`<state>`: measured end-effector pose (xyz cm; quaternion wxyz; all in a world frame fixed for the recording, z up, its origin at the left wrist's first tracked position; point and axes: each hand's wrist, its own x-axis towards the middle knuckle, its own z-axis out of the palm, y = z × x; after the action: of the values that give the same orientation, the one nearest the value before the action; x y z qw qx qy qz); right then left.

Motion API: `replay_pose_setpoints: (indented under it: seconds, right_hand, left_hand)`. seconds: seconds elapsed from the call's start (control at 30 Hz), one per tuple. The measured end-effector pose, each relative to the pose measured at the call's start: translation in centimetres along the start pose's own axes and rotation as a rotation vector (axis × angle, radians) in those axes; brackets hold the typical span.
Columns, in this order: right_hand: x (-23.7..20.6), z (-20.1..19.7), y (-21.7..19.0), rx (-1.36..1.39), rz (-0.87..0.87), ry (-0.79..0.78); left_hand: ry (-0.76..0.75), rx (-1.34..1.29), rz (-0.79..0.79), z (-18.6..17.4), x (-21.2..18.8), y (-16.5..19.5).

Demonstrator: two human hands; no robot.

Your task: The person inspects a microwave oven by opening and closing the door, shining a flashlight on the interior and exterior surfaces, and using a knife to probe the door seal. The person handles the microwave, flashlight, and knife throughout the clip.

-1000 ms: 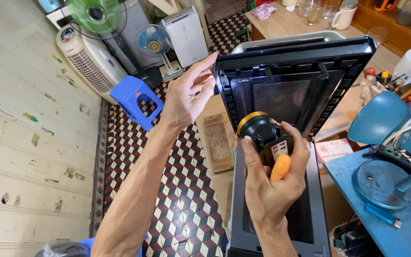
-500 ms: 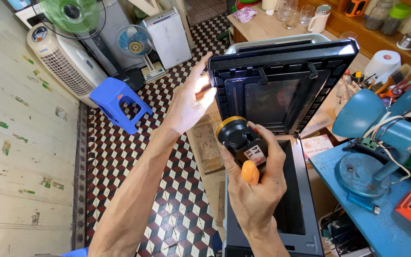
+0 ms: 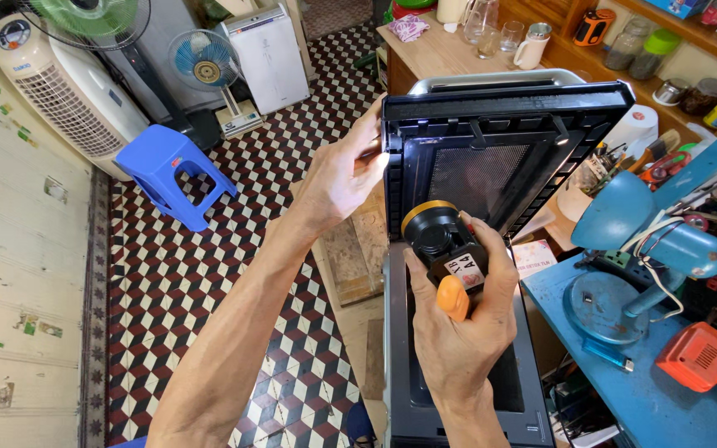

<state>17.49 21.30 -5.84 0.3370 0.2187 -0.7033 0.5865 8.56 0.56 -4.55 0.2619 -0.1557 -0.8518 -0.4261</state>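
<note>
Left hand [image 3: 338,178] pinches the raised black panel's [image 3: 499,149] left edge; right hand [image 3: 458,332] grips a black torch [image 3: 446,249] with an orange button. Below, checkered floor [image 3: 168,282], blue stool [image 3: 172,170].

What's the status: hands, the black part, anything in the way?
Left hand grips the edge of the raised black panel. Right hand holds the black part, thumb by its orange tab. Nothing between part and panel.

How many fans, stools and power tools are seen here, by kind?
Fans standing on the floor: 2, a green one and a blue one
Blue stool: 1
Orange power tool: 1
Black tool in the right hand: 1
Total: 5
</note>
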Motion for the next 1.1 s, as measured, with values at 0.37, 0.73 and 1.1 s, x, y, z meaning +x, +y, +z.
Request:
replay_pose_setpoints:
  seconds: [0.37, 0.73, 1.1]
  right_hand:
    - [-0.6, 1.6, 0.0, -0.086, -0.029, -0.068]
    - [-0.7, 2.9, -1.1, -0.106, -0.054, -0.059]
    - [-1.3, 1.4, -0.7, -0.151, -0.044, -0.056]
  left_hand:
    - [-0.010, 0.161, -0.066, 0.1, 0.5, -1.6]
    - [0.065, -0.006, -0.021, -0.5, -0.1, -1.2]
    - [0.038, -0.039, -0.016, 0.9, -0.1, -3.1]
